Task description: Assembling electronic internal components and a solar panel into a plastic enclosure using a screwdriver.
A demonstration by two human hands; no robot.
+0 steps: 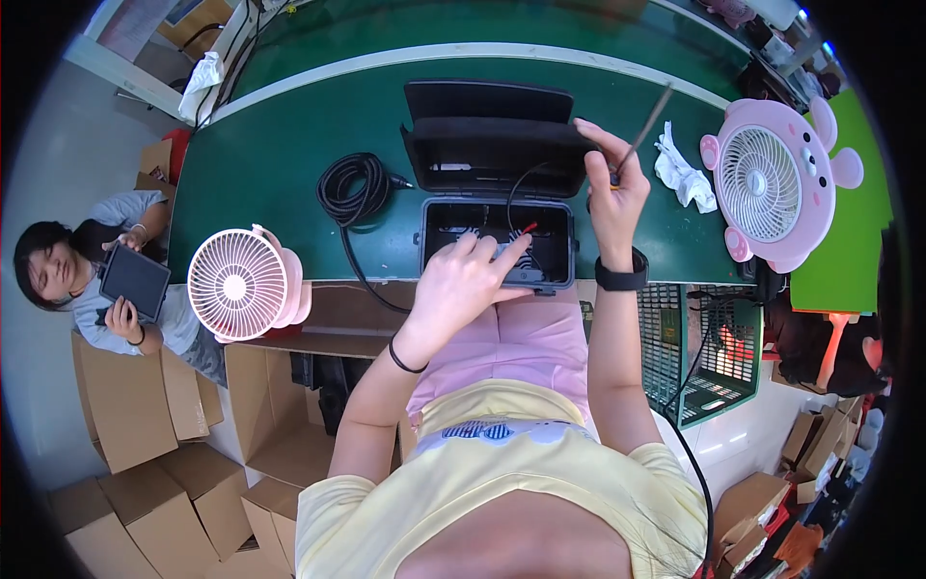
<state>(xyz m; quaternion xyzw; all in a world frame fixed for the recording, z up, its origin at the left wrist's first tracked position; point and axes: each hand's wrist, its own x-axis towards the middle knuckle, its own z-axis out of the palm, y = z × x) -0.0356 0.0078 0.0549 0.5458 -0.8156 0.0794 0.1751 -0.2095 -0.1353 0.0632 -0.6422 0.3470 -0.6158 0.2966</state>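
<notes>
Head: our left hand (467, 278) half-curls, hold unclear. Two o'clock, our right hand (615, 199) grips a screwdriver (647, 129). Avoid pinching the red wire (530, 228).

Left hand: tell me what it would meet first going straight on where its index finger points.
Most likely the small red part just past the left hand's index fingertip, within the open black box. Depth is unclear; they may already touch.

Left hand (461, 282) palm-down, fingers (511, 256) partly extended, forearm (383, 394) aslant inward; right hand (617, 198) raised upright, fingers curled.
</notes>
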